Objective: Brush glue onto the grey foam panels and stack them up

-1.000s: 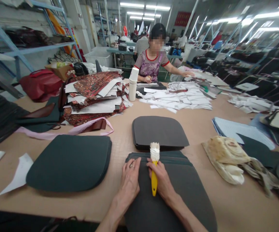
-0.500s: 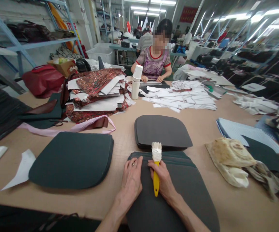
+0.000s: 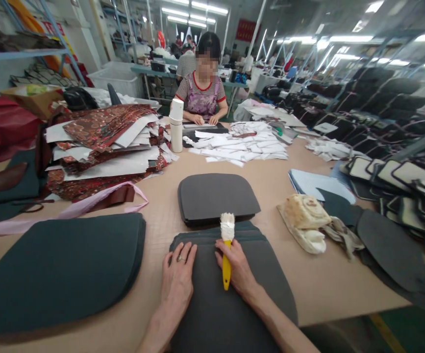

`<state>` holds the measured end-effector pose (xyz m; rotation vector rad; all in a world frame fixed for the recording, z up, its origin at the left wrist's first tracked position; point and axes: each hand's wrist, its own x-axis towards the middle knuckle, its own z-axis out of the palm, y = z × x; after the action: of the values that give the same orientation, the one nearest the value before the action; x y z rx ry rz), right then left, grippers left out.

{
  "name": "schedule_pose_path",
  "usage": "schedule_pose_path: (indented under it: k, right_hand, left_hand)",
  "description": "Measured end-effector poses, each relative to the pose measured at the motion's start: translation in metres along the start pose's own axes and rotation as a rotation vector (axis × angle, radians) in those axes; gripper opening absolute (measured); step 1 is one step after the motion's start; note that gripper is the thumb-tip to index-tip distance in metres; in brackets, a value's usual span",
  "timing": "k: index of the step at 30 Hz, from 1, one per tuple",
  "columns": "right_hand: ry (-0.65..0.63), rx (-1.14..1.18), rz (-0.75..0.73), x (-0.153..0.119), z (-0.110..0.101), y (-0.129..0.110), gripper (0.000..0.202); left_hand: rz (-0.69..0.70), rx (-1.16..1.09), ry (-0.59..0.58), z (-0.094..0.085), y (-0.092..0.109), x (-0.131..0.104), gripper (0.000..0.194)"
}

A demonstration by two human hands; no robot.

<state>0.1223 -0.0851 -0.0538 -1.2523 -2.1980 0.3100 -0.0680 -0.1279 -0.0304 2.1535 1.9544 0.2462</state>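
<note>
Brush [image 3: 226, 267] held bristles-forward, probably sparing the panels [image 3: 223, 316].
Left hand [image 3: 178, 274] spread, seemingly steadying them; right hand [image 3: 240, 268] pinching the brush.

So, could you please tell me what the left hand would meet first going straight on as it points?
The left hand would probably meet the dark panel stack ahead, though depth is hard to judge.

A factory workshop — strip lights [image 3: 209, 8], blue shelving [image 3: 21, 55], worktable [image 3: 162, 193], a pile of patterned pieces [image 3: 104, 127].
</note>
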Motion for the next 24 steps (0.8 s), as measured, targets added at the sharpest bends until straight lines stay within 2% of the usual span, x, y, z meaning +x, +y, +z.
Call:
schedule_pose_path:
  k: [4, 7, 9, 11, 14, 16, 19, 22, 24]
  right_hand:
    - [0.087, -0.045, 0.145, -0.029, -0.035, 0.053, 0.023]
    - [0.106, -0.093, 0.241, -0.05, -0.063, 0.088, 0.025]
    - [0.141, -0.172, 0.313, -0.058, -0.077, 0.1, 0.028]
    - [0.215, -0.237, 0.336, -0.061, -0.082, 0.102, 0.031]
    - [0.252, -0.19, 0.242, -0.059, -0.072, 0.091, 0.026]
    - [0.21, -0.12, 0.145, -0.055, -0.059, 0.08, 0.022]
    - [0.159, -0.103, 0.043, -0.051, -0.039, 0.071, 0.021]
    - [0.153, -0.127, -0.004, -0.053, -0.026, 0.074, 0.023]
    - [0.17, -0.138, -0.027, -0.056, -0.022, 0.079, 0.024]
  left_hand:
    - [0.013, 0.033, 0.017, -0.003, 0.005, 0.0, 0.06]
    - [0.003, 0.038, 0.032, -0.002, 0.007, 0.001, 0.061]
    - [-0.003, 0.028, 0.049, 0.001, 0.005, 0.001, 0.061]
    - [-0.004, 0.005, 0.067, 0.004, 0.001, 0.001, 0.06]
    - [-0.011, -0.022, 0.089, 0.003, -0.001, 0.003, 0.059]
    - [-0.021, -0.01, 0.121, -0.001, 0.01, 0.005, 0.057]
    - [0.058, 0.001, 0.151, 0.0, 0.045, 0.012, 0.049]
    - [0.193, -0.054, 0.097, 0.016, 0.08, 0.02, 0.045]
    - [0.186, -0.078, 0.074, 0.028, 0.092, 0.023, 0.049]
